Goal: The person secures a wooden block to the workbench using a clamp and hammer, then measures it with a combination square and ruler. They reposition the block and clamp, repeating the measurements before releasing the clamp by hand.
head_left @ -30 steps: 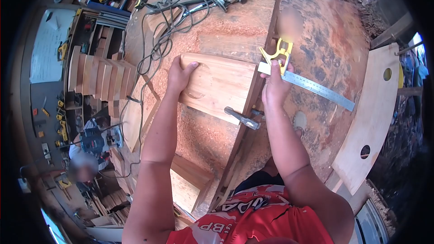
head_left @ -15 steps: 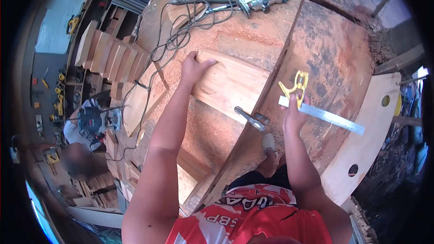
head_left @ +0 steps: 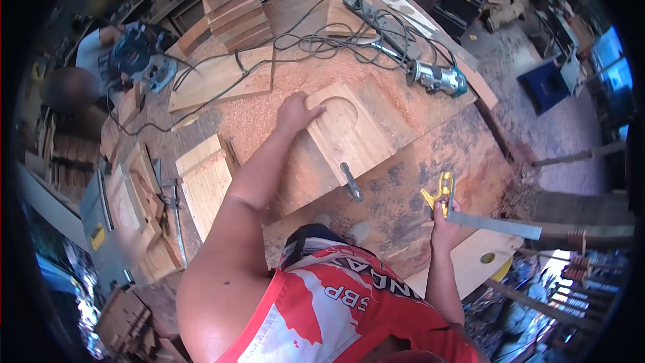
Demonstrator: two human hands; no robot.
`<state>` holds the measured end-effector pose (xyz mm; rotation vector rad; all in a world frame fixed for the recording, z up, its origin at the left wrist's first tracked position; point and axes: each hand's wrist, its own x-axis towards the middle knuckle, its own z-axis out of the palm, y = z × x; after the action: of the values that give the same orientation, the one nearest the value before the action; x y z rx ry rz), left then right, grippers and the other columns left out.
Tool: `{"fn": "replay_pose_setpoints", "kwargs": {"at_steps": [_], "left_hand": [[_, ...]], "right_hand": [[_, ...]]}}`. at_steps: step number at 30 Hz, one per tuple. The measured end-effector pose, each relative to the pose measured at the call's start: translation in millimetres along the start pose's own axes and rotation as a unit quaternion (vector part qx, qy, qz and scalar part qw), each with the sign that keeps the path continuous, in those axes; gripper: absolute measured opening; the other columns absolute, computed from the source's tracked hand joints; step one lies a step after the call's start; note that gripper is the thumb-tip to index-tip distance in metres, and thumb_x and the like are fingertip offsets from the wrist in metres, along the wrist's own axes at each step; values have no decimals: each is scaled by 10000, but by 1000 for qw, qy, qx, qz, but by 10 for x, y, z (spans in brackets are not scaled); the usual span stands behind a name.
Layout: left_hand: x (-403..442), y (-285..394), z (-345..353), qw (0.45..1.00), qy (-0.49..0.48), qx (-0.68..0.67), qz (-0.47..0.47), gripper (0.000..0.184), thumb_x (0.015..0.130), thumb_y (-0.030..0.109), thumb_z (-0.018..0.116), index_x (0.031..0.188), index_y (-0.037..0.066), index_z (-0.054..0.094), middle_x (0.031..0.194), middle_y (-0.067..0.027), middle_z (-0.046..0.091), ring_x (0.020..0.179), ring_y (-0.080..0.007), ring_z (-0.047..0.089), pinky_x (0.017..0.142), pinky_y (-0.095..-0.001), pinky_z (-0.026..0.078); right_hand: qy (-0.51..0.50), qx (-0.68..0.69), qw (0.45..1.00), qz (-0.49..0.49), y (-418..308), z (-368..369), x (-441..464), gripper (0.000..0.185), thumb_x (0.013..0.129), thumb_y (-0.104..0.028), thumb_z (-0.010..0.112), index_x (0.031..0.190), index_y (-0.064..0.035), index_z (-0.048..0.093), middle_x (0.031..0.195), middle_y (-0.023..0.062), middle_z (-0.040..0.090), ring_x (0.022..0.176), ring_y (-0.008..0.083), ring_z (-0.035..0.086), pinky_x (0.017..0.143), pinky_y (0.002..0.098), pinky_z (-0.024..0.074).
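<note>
The left hand [head_left: 295, 114] grips the upper left corner of a wooden board [head_left: 356, 138]. Its thumb lies on the top face and its fingers bend over the edge. The board lies flat on the workbench [head_left: 426, 121], with its near end at the bench edge. A shallow round recess shows in the board's face, just beside the thumb. A clamp [head_left: 351, 183] sits at the near end of the board, over the bench edge.

The right hand [head_left: 443, 226] is closed on the yellow head of a measuring square [head_left: 494, 224]. The square is held beyond the bench edge, well apart from the board, with its metal blade pointing right.

Sawdust [head_left: 252, 121] covers the bench around the board. A teal and silver power tool [head_left: 440, 78] lies on its side near the far right edge. A tangled cable [head_left: 322, 42] runs leftward and crosses a flat panel [head_left: 222, 85]. A stack of wood pieces [head_left: 235, 10] stands behind that panel. A pale block [head_left: 205, 178] rests left of the left forearm. At the far left, another person [head_left: 94, 50] is beside a blue machine [head_left: 138, 60].
</note>
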<state>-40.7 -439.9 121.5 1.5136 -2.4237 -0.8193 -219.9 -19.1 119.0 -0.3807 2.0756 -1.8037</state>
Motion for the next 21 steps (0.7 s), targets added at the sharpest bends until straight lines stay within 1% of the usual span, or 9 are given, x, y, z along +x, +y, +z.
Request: {"fn": "replay_pose_setpoints", "kwargs": {"at_steps": [2,4,6,8,13,16,18,20,21], "left_hand": [[-31,-110,160,995,99,10,19,617,744,548,760,1046,22,650,1071,-191,667,1020,-340,638,888,-427,503],[-109,-110,193,992,127,-14,-25,623,744,553,757,1053,23,646,1086,-187,653,1038,-337,628,899,-428,497],[-138,-80,210,986,149,-33,-64,629,745,557,754,1060,24,641,1102,-183,640,1055,-335,618,910,-428,491],[-154,-82,253,979,188,-30,-78,631,757,561,740,1062,20,630,1093,-174,634,1045,-334,620,909,-432,489],[-146,-124,301,977,163,-68,-119,639,781,552,720,1114,17,613,1109,-174,628,1073,-341,605,921,-438,480],[-131,-109,274,973,159,-94,-140,614,804,519,717,1143,20,601,1120,-179,626,1084,-345,600,928,-439,479],[-161,-121,344,966,177,-106,-154,579,813,498,724,1126,26,601,1110,-185,631,1071,-343,610,920,-443,484],[-204,-131,462,958,214,-135,-136,606,816,445,739,1216,21,572,1235,-206,589,1181,-360,557,993,-429,454],[-313,-86,528,954,211,-133,-165,606,816,445,739,1216,21,572,1235,-206,589,1181,-360,557,993,-429,454]], "right_hand": [[-65,-28,997,-21,-323,151,340,321,917,-107,676,1173,24,535,978,68,594,749,105,595,547,240,538],[-131,-55,989,-37,-571,397,691,330,919,-116,675,1181,33,541,958,61,598,741,102,594,555,241,540],[-258,-63,961,-75,-772,705,1020,342,924,-138,668,1197,32,554,952,69,618,746,111,607,567,244,534],[-295,-70,950,-79,-963,1071,1191,358,926,-142,666,1215,37,553,951,69,626,767,114,613,582,245,542],[-347,-54,936,-34,-1083,1811,1474,429,931,-157,661,1282,51,530,992,81,644,844,128,633,639,249,566],[-422,-33,906,-19,-1015,2230,1830,451,942,-182,650,1311,42,521,1124,115,625,956,135,631,679,249,577],[-458,-40,888,-3,-1035,2536,2055,435,940,-166,653,1291,59,526,1114,120,627,935,147,643,681,254,584],[-507,-30,862,7,-1031,2932,2317,425,933,-149,664,1268,79,535,1088,125,637,898,155,659,672,250,586],[-529,-20,848,18,-992,3113,2436,431,928,-149,673,1265,83,539,1072,124,645,883,151,663,660,242,582]]}}
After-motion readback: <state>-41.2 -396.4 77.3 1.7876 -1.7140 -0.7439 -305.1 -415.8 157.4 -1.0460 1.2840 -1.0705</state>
